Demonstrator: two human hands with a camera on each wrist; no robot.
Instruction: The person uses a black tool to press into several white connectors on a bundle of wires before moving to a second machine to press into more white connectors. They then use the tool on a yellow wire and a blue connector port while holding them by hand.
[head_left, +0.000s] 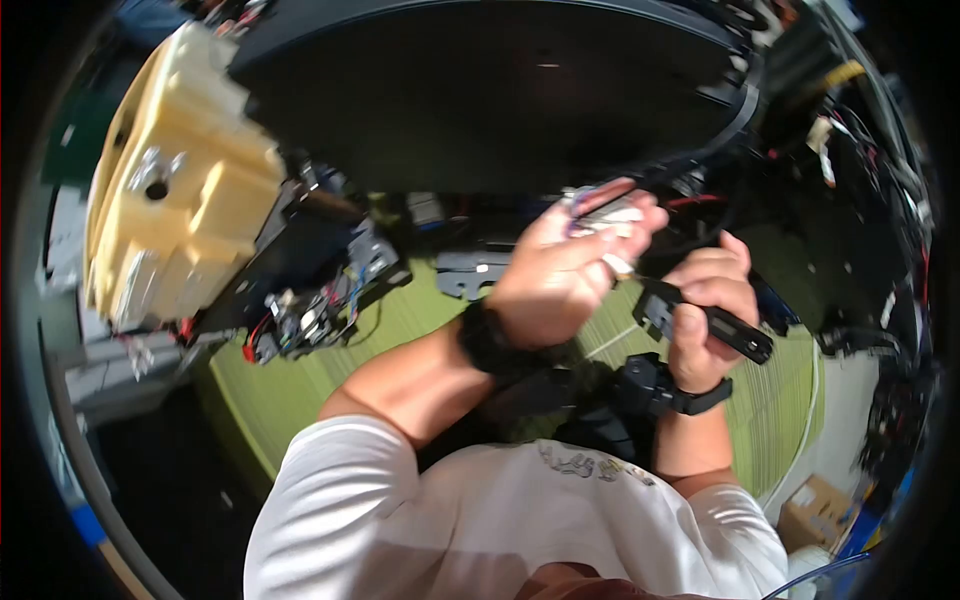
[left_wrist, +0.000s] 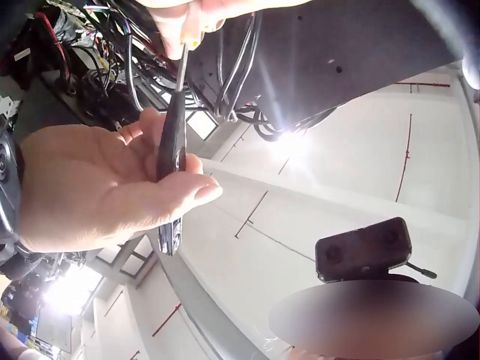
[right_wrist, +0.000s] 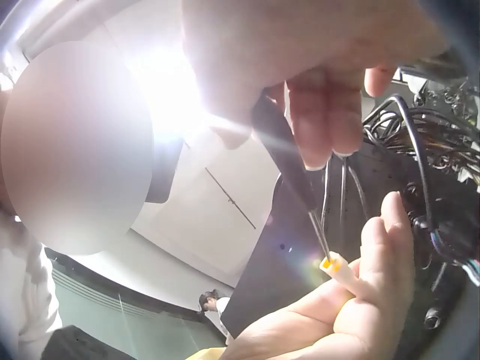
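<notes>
My left hand [head_left: 555, 285] is turned palm up and pinches a small white connector [head_left: 617, 266]; pale pieces and thin wires lie across its fingers. My right hand [head_left: 712, 285] grips the black handle [head_left: 740, 335] of a slim tool, thumb along it. In the right wrist view, the tool's thin metal shaft [right_wrist: 319, 234] meets the end of the white connector [right_wrist: 343, 276], where a yellow-orange part shows. The left wrist view shows the same shaft [left_wrist: 181, 71] reaching up from the handle [left_wrist: 174, 139] to the left fingers [left_wrist: 196, 19].
A large black panel [head_left: 490, 100] spans the far side. To the left are a yellowish moulded housing [head_left: 215, 205] and an assembly with coloured wires [head_left: 320, 310]. Cables [head_left: 880, 150] hang at the right. A green striped surface [head_left: 400, 325] lies below the hands, and a cardboard box [head_left: 815, 510] sits lower right.
</notes>
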